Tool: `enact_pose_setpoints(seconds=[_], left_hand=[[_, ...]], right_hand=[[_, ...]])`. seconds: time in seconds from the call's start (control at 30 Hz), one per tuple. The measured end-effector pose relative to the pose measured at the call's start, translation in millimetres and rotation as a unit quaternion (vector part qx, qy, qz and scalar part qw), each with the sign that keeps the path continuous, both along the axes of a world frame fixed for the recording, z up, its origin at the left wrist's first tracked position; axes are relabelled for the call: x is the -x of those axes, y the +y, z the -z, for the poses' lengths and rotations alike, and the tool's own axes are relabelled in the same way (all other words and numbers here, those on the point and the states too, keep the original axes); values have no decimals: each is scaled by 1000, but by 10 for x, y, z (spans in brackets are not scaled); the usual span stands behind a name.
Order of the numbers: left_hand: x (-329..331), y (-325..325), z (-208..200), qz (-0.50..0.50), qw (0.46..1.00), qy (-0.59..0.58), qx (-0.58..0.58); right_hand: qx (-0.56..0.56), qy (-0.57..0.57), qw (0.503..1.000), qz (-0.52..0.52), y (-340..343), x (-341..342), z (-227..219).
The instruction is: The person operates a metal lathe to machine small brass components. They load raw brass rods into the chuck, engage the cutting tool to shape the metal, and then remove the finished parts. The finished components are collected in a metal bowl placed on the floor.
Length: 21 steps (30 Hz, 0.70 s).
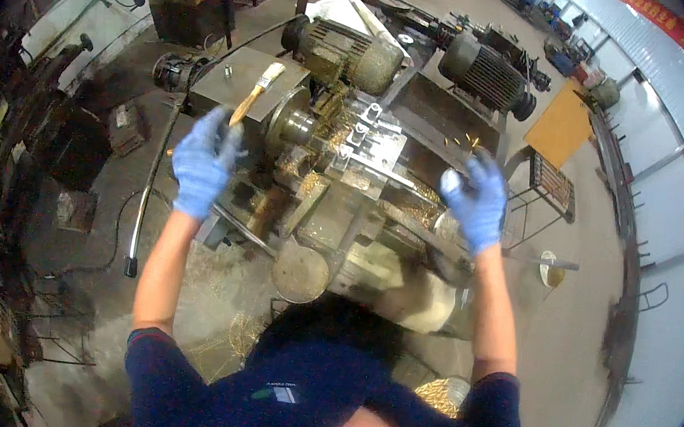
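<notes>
My left hand, in a blue glove, is at the left of a small lathe-like machine. Its fingertips meet the end of a paintbrush's wooden handle, and the pale bristles point away from me over the grey metal housing. On the right, my right hand, also gloved in blue, has its fingers curled at a round silvery piece; the exact kind is unclear. Between my hands is a bright metal fixture with upright posts. Beside it, the round spindle is strewn with golden chips.
Two ribbed motors stand behind the fixture. A long bar slants down at the left. A round plate juts toward me. Golden chips lie low at the right. A rack stands farther right.
</notes>
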State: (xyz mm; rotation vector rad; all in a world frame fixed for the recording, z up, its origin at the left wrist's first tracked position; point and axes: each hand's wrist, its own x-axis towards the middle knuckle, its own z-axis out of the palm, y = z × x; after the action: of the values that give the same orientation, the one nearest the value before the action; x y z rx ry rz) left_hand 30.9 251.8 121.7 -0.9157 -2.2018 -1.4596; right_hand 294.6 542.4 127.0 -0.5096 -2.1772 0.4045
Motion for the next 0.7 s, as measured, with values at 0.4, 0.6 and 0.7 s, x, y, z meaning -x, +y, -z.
enact_pose_setpoints(seconds=[0.4,0.6,0.7], left_hand=[[-6,508,246,58,921,254,288],[101,1067,477,83,938,240,235],[80,1146,539,94,909,234,333]], right_hand=[[140,-154,977,-35,-914,-866,935],[132,-131,982,-26,-944,-975,653],[149,-117,982,-10,-980,-1052,728]])
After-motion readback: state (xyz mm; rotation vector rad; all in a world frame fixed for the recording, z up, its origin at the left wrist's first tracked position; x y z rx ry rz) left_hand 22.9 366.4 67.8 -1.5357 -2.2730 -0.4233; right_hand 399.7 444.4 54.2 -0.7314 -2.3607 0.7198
